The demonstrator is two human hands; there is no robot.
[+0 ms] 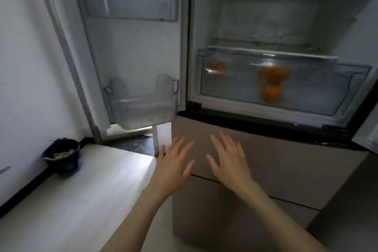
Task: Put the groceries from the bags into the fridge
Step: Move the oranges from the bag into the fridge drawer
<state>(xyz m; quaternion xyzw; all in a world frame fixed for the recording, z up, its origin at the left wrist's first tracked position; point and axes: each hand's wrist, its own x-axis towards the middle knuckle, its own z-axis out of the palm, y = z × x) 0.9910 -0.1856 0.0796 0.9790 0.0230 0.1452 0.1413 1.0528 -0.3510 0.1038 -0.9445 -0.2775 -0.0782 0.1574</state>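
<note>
The fridge (286,26) stands open, its door (131,57) swung left with bare door bins, the upper shelves bare too. Low in the compartment the clear crisper drawer (282,82) holds oranges (273,82), so part of the stocking looks done. Below it, in front of the closed beige lower drawers (276,165), the left hand (173,166) and right hand (230,161) hover released, fingers spread, holding nothing. No bags are in view; the next move likely means turning back to fetch more. A dark bin (62,156) sits by the left wall. No brand or writing is readable.
</note>
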